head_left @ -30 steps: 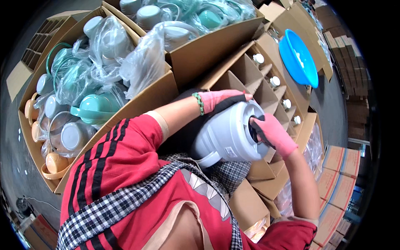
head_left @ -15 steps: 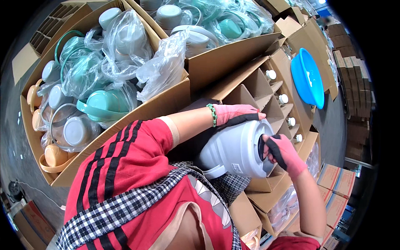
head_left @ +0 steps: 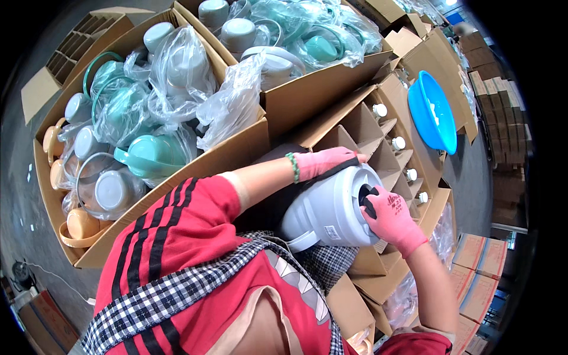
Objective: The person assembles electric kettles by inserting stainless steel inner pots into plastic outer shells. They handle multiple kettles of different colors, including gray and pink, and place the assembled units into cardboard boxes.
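A light grey plastic jug [head_left: 322, 210] lies tilted across my lap, its round end towards the right and a curved handle [head_left: 303, 242] at its lower left side. Over its upper side my left hand [head_left: 328, 163], in a pink glove with black trim, is wrapped and steadies it. At the recessed round end, my right hand [head_left: 387, 214], also pink-gloved, has its fingers curled into the dark recess. What those fingertips grip cannot be made out. A small white label [head_left: 331, 232] shows on the jug's side.
An open carton [head_left: 177, 180] at left holds green, grey and orange vessels in clear plastic; another [head_left: 331, 77] stands behind. Right of the jug, a divided carton [head_left: 349, 139] holds several white-capped items [head_left: 398, 143]. A blue basin [head_left: 435, 112] sits beyond; stacked cartons [head_left: 478, 260] stand at right.
My right hand has turned over at the jug's end, its back now facing up. The jug has shifted and rolled slightly, while my left hand stays on its upper side.
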Available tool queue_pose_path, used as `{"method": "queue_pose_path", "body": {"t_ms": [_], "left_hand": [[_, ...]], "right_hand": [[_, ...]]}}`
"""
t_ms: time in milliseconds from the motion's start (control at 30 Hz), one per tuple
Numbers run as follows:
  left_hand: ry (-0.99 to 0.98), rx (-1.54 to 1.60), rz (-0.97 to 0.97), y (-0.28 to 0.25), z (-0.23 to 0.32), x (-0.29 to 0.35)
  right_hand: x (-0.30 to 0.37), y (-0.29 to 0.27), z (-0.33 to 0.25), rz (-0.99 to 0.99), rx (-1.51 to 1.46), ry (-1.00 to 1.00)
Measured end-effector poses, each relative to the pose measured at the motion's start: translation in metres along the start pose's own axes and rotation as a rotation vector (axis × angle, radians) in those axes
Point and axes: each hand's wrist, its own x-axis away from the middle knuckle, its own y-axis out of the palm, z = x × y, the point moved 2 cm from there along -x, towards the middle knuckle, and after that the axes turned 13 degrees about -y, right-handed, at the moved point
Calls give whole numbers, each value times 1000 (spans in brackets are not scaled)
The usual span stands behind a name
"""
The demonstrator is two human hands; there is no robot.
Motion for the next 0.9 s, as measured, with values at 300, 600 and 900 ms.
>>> {"method": "queue_pose_path", "body": {"t_ms": [300, 600, 900], "left_hand": [[-477, -1044, 1037, -121, 39, 157], [405, -474, 87, 30, 139, 137], [-240, 307, 154, 23, 98, 101]], "right_hand": [[45, -6, -35, 739, -435, 40], [10, -5, -72, 880, -1723, -179], [79, 24, -72, 741, -1331, -130]]}}
